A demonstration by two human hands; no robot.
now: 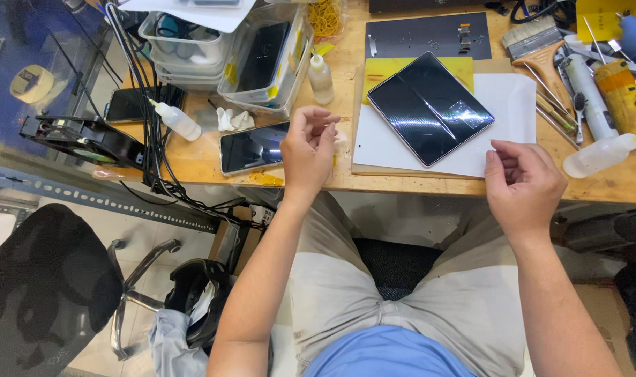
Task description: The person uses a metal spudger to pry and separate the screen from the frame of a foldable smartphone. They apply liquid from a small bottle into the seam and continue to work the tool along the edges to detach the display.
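Here the left hand (308, 150) was raised over the worktop (199, 157) edge, its fingers pinched on a small white wad (340, 138), just beside a dark phone (253, 147). The right hand (524, 183) hovered loosely curled, grasping nothing I could tell, near the corner of the white sheet (506, 105) bearing an unfolded black tablet (429, 106).

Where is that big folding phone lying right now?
The folding phone lies open on white paper at the desk's middle, just beyond the right hand.
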